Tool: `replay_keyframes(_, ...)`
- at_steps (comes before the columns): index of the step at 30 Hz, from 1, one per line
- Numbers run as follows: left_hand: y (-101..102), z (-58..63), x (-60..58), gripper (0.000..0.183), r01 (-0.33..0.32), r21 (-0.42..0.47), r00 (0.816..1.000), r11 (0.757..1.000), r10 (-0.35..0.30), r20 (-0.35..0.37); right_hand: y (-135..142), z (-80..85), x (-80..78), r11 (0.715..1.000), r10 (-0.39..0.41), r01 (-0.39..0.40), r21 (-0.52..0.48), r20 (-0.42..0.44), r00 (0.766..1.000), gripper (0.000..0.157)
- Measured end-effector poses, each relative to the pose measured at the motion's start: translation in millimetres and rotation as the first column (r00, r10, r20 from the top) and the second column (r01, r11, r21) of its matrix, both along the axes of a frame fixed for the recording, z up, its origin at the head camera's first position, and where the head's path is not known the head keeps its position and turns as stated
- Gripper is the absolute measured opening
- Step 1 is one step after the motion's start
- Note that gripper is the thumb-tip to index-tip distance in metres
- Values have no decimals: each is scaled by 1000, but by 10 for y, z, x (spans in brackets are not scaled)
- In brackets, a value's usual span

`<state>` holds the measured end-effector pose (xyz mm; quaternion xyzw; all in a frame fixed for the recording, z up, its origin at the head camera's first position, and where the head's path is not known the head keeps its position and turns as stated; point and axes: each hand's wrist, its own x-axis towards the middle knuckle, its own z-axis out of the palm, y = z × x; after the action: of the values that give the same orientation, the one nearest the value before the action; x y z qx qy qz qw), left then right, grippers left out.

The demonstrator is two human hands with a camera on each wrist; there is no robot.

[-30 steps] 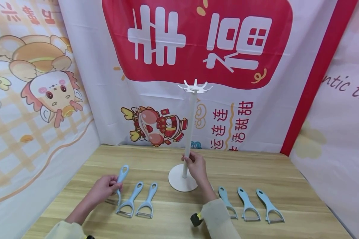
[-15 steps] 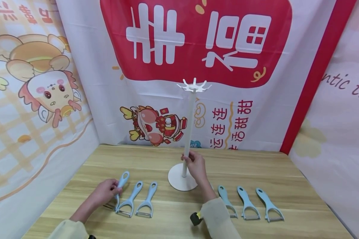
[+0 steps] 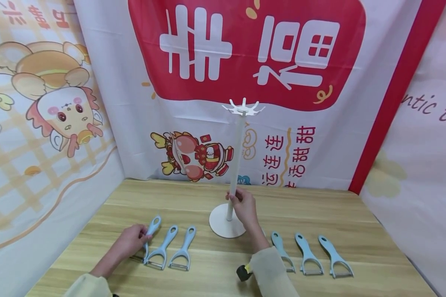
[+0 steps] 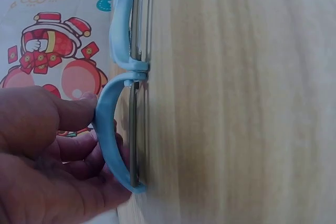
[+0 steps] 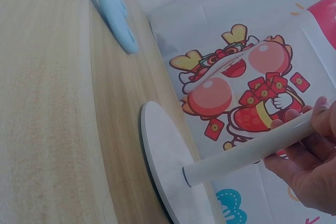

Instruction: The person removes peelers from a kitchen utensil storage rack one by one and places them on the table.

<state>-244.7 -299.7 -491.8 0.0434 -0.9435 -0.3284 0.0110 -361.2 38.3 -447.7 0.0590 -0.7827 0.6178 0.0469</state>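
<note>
My left hand [image 3: 131, 241] pinches a light-blue Y-shaped peeler [image 3: 154, 225] at the left end of a row. In the left wrist view, thumb and fingers hold the peeler's frame [image 4: 106, 124], with its metal blade close over the table. Its frame end sits right beside the neighbouring peeler [image 3: 162, 248]; another peeler [image 3: 183, 248] lies to the right of that. My right hand [image 3: 245, 209] grips the lower pole of a white hook stand [image 3: 238, 156], thumb and fingers round it. The stand is upright, its round base [image 5: 163, 150] on the table and several hooks on top.
Three more blue-green peelers lie on the right of the wooden table [image 3: 193, 284]: one partly behind the right sleeve [image 3: 280, 247], one in the middle [image 3: 309, 255], one outermost [image 3: 335, 256]. Printed cloths [image 3: 186, 123] enclose the back and sides.
My left hand has lowered the peeler toward the table, bringing it level with the row and closer to its neighbour. The right hand keeps its grip on the pole, unmoved.
</note>
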Motion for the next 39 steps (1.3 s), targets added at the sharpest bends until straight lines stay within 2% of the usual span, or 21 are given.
replay_keyframes(11, 0, -57, 31, 11, -21, -118, 999, 993, 17, -39, -1, 18, 25, 1000, 12, -12, 4, -16, 1000, 15)
replay_keyframes(22, 36, -8, 31, 12, -30, -137, 999, 990, 25, -40, 19, 21, 14, 1000, 14, -14, -4, 2, 1000, 15)
replay_keyframes(29, 51, 69, -4, 24, -18, -136, 1000, 991, 16, -14, 62, -11, 8, 1000, -1, 1, -5, -21, 1000, 16)
replay_keyframes(34, 140, 126, -59, 33, -10, -156, 995, 988, -5, -99, 76, -16, 26, 1000, -4, 4, -7, -21, 1000, 15)
replay_keyframes(36, 232, 162, -95, 37, -17, -156, 989, 988, -7, -149, 74, -15, 30, 1000, -3, 3, -6, -28, 1000, 16)
replay_keyframes(39, 444, 273, -124, 42, -31, -135, 983, 990, 6, -183, 63, -18, 43, 1000, -5, 4, -14, -28, 1000, 16)
